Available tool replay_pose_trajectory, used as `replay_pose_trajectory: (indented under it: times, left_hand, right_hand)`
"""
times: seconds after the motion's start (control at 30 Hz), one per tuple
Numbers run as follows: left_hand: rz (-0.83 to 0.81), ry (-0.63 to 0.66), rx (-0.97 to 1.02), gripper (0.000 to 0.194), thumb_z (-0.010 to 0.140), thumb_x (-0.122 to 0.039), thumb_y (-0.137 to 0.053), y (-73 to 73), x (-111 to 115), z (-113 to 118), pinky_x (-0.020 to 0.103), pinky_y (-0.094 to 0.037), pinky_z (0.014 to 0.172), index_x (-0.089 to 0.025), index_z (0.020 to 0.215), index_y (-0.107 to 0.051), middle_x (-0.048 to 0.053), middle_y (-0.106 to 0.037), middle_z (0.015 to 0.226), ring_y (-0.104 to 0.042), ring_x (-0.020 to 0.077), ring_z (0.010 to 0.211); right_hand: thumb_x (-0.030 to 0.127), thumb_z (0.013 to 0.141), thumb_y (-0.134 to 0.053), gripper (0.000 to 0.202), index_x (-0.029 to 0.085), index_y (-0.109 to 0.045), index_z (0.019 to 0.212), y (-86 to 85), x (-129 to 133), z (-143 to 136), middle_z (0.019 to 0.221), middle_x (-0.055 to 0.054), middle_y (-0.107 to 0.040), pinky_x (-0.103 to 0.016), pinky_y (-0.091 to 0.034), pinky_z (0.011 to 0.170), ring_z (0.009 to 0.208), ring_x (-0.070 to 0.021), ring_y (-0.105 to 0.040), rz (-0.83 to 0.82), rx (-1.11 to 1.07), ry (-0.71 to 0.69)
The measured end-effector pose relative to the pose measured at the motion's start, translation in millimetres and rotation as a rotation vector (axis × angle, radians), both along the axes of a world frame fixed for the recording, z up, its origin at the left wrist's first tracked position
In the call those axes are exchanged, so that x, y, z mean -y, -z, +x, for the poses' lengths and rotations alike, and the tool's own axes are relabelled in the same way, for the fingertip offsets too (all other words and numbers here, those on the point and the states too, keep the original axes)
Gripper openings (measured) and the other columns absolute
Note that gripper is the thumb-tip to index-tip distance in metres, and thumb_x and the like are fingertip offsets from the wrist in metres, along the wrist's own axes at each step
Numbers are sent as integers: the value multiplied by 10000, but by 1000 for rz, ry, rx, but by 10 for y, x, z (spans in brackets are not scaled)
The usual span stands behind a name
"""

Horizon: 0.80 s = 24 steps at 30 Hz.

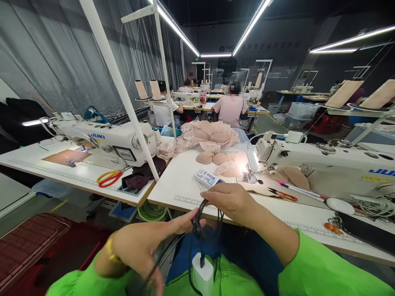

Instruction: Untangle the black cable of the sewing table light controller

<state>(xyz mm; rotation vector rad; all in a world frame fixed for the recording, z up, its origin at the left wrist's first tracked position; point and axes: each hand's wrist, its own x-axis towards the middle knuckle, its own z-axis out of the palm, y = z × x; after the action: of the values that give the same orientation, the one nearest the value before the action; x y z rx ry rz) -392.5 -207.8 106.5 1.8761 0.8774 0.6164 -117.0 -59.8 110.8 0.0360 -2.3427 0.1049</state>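
Just past my lap, a looped bundle of black cable point(198, 225) hangs between my hands. My right hand point(231, 201) pinches the top of the loops at the table's front edge. Beside the bundle is my left hand point(145, 242), its upper fingers against the loops and its lower fingers curled by a blurred strand. Below, the cable's plug meets a white charger-like block point(203, 273) close to my green top. A small white box with blue print point(207, 178) lies on the table beyond my right hand.
A white sewing machine point(321, 160) stands right, another point(101, 137) left. Beige bra cups point(212, 133) are piled at the back. Orange-handled snips point(286, 195), a pink-ended pen point(299, 190) and a dark phone point(367, 232) lie right; red-and-yellow scissors point(110, 177) left. People sit ahead.
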Motion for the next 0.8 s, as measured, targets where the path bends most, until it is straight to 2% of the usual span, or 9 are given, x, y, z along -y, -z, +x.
replay_pose_trajectory:
  times: [0.1,0.17,0.23,0.33,0.43,0.6,0.67,0.73,0.8]
  left_hand:
    - [93,-261,-382,795,934,-365,-719,-289,162,-210,533,-162,1312,-382,1635,-343,17,-331,1714,-272,339,1588]
    - [148,-489,-373,666,959,-343,-686,-411,219,-231,531,-230,1295,-390,1582,-456,17,-424,1668,-328,345,1563]
    - [143,-608,-138,643,945,-415,-708,-417,199,-76,471,-379,1231,-340,1551,-510,72,-520,1596,-442,355,1492]
    - [55,-580,81,646,866,-460,-797,-237,58,337,403,-500,1103,-281,1450,-588,106,-675,1387,-625,325,1280]
    - [-4,-626,25,259,954,-455,-679,3,-90,530,332,-543,853,-211,1039,-704,62,-748,959,-686,235,904]
    - [-163,-697,201,312,946,-490,-679,232,-100,139,322,-487,873,-184,889,-673,49,-689,846,-628,221,903]
    - [-153,-679,181,346,978,-505,-636,244,-48,7,313,-460,890,-186,847,-665,45,-662,862,-600,215,929]
    - [-135,-651,118,370,1019,-513,-571,212,-5,-23,301,-442,852,-194,845,-642,24,-627,836,-573,196,879]
    - [-105,-633,50,376,1040,-515,-529,158,10,29,292,-427,793,-202,846,-606,0,-586,794,-539,177,798]
  right_hand:
    - [107,1065,-507,189,152,-642,1190,8,-16,11,894,-86,-759,-236,-553,664,776,-160,-725,0,-45,16]
    - [123,1062,-523,177,164,-658,1169,13,20,-19,889,-87,-755,-255,-550,667,780,-176,-722,34,-27,55]
    - [156,1058,-544,160,181,-675,1145,17,87,-76,879,-86,-753,-273,-545,665,777,-191,-719,68,17,96]
    - [194,1070,-524,189,199,-696,1147,20,171,-142,872,-81,-761,-281,-554,666,768,-189,-718,22,42,119]
    - [243,1073,-526,215,234,-730,1142,34,125,-59,919,-72,-779,-298,-597,709,811,-184,-733,-255,-77,116]
    - [522,927,-743,297,231,-695,891,226,-225,390,769,-10,-676,-288,-572,569,605,-143,-624,-1105,-712,263]
    - [598,883,-761,396,219,-649,850,348,-322,550,721,7,-619,-302,-578,592,600,-140,-602,-1298,-696,235]
    - [611,885,-752,413,212,-666,947,413,-320,638,817,-32,-665,-358,-609,696,736,-188,-670,-1274,-491,304]
    - [554,931,-726,432,222,-658,1197,373,-207,633,1100,-109,-711,-432,-613,843,1008,-264,-700,-1014,-296,445]
